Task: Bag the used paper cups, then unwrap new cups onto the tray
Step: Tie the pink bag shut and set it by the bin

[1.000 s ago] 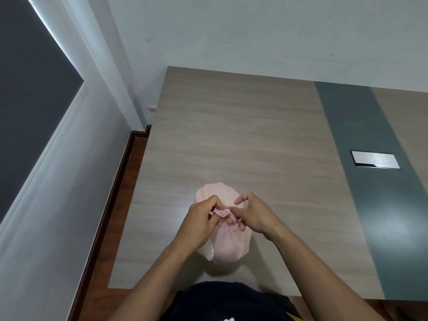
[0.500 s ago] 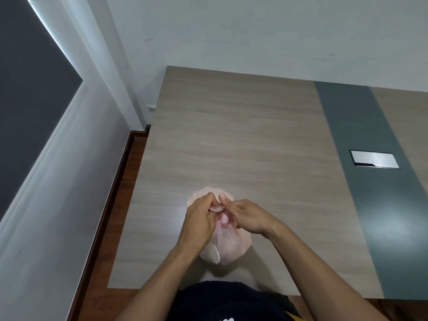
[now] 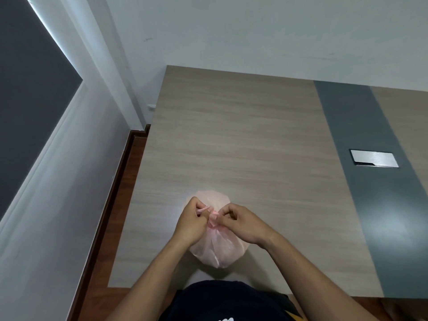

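Thin translucent pink plastic bag (image 3: 217,250), rounded and bulging, near edge of wood-grain desk (image 3: 231,140), left hand (image 3: 191,222) and right hand (image 3: 243,224) grip pinching its twisted neck.

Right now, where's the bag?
Head view, low centre: pink bag on the table by its near edge, left hand and right hand pinching its neck.

Wood table (image 3: 231,140) w/ grey strip (image 3: 370,181) down its right part. Silver plate (image 3: 374,158) set in strip. Dark window (image 3: 27,93) left of table.

Bare table (image 3: 231,135) surface lies beyond and right of the bag (image 3: 220,251); a wall (image 3: 254,31) bounds its far edge; a plate (image 3: 374,159) lies well right
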Demonstrator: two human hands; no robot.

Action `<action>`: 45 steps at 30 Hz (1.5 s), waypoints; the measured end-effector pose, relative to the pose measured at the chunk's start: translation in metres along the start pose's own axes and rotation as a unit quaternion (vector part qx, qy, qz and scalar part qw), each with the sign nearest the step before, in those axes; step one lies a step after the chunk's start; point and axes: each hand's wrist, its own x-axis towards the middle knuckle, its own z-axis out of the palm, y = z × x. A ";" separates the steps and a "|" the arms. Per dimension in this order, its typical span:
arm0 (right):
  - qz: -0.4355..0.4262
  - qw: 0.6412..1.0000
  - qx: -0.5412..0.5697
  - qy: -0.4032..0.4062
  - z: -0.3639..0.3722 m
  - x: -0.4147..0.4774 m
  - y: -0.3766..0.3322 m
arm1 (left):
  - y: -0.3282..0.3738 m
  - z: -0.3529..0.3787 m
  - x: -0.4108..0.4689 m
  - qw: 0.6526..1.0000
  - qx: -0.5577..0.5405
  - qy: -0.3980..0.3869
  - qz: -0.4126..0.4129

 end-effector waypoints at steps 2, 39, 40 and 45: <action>-0.004 1.000 0.011 -0.014 0.001 0.001 0.003 | 0.000 0.000 0.000 1.000 0.011 0.003 0.022; -0.002 0.982 -0.032 0.186 -0.006 0.004 0.044 | -0.029 -0.004 0.005 0.999 -0.008 -0.010 -0.036; -0.004 0.987 -0.033 0.156 -0.006 0.002 0.045 | -0.032 -0.004 0.003 0.999 -0.003 -0.030 -0.027; -0.009 0.994 -0.084 0.068 -0.006 -0.011 0.056 | -0.056 0.007 -0.008 0.990 0.001 -0.137 0.013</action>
